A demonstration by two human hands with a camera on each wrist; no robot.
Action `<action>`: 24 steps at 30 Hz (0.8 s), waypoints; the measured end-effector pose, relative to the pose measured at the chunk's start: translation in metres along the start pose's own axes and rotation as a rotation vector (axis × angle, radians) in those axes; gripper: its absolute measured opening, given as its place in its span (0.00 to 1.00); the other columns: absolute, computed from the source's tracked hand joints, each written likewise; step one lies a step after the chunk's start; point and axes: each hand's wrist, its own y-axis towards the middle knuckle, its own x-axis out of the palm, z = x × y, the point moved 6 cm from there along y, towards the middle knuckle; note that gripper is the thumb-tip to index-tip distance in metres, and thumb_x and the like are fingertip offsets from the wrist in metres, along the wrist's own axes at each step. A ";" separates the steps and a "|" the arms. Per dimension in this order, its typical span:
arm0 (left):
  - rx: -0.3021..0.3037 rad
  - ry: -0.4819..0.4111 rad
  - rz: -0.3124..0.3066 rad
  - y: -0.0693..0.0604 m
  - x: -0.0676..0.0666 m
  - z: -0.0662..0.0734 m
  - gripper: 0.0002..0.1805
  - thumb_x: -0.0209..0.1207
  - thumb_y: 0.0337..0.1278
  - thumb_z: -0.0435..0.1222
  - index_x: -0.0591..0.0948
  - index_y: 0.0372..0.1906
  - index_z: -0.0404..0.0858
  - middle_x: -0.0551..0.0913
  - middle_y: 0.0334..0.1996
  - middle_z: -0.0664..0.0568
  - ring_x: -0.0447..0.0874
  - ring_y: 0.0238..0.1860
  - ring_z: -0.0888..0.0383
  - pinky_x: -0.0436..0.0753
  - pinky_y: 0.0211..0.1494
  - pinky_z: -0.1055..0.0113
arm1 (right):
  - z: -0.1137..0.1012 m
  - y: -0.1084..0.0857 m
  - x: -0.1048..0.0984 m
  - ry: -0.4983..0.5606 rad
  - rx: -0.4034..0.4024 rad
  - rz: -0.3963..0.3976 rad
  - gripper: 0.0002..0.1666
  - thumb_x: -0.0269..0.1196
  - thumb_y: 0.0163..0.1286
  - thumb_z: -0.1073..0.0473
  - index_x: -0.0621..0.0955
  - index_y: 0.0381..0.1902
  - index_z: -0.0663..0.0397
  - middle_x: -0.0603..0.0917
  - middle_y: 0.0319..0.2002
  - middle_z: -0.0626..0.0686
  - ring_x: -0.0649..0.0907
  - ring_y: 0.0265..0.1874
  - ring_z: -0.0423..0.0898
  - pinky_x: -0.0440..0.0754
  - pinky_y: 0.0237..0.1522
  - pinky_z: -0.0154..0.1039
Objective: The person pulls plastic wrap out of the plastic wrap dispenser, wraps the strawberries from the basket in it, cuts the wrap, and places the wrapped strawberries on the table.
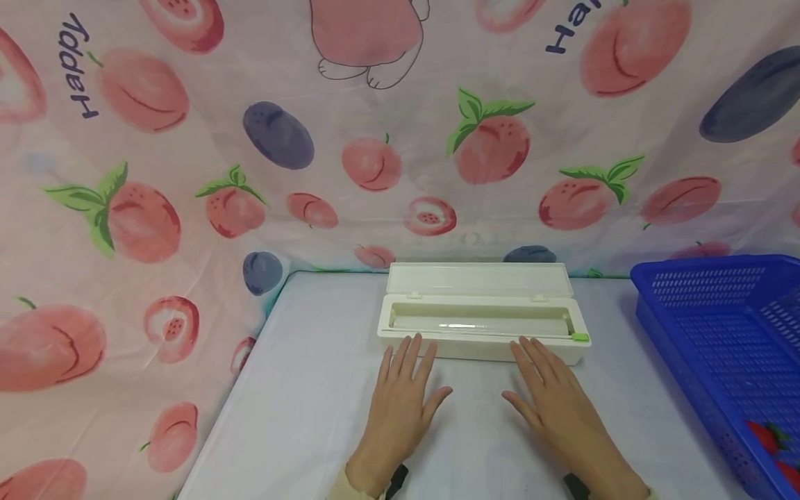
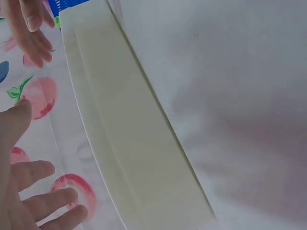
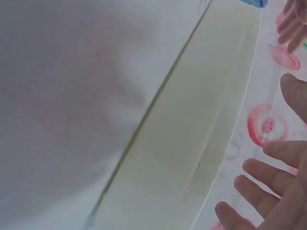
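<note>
A long, cream-white box (image 1: pixel 475 349) stood on the white-covered counter (image 1: pixel 312 396), near the patterned cloth (image 1: pixel 375 111) behind it, with its long side facing the person. Its lid (image 1: pixel 478 280) was raised at the back, and a glossy roll (image 1: pixel 478 326) (seemingly clear film) lay in the trough. A green tab (image 1: pixel 580 337) sat at the right end of the front edge.

The left hand (image 1: pixel 401 404) and the right hand (image 1: pixel 553 401) were both open and held nothing, fingers extended and thumbs spread inward. Their fingertips reached the front edge of the box in the head view; contact could not be confirmed. A blue basket (image 1: pixel 706 262) holding red fruit stood to the right, apart from the box.

Handling assessment: the box appeared to be stiff plastic, probably light, with smooth walls that might slide on the cloth covering. The lid's narrow hinges were judged the weakest part. Sound holding points would be the two short end walls, low down, clear of lid and tab. The roll's film, if such it was, would likely prove thin, limp and clingy, best pinched at its free edge.
</note>
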 end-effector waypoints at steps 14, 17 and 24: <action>0.078 -0.077 0.128 0.017 -0.007 -0.006 0.33 0.63 0.64 0.48 0.72 0.68 0.37 0.75 0.65 0.42 0.73 0.66 0.48 0.70 0.71 0.54 | 0.009 0.019 -0.008 0.055 -0.031 0.052 0.36 0.56 0.75 0.41 0.69 0.68 0.62 0.77 0.57 0.62 0.76 0.57 0.59 0.76 0.59 0.57; 0.104 -0.109 0.163 0.021 -0.009 -0.007 0.31 0.64 0.63 0.45 0.73 0.67 0.36 0.77 0.62 0.42 0.75 0.63 0.48 0.73 0.68 0.55 | 0.011 0.024 -0.009 0.070 -0.053 0.068 0.35 0.57 0.75 0.43 0.71 0.66 0.63 0.78 0.55 0.62 0.77 0.56 0.58 0.78 0.57 0.56; 0.114 -0.144 0.159 0.032 -0.011 -0.011 0.27 0.65 0.63 0.41 0.76 0.63 0.35 0.79 0.59 0.44 0.77 0.61 0.50 0.76 0.66 0.57 | 0.017 0.032 -0.010 0.089 -0.072 0.059 0.35 0.68 0.65 0.55 0.72 0.66 0.63 0.78 0.54 0.62 0.77 0.55 0.58 0.78 0.55 0.57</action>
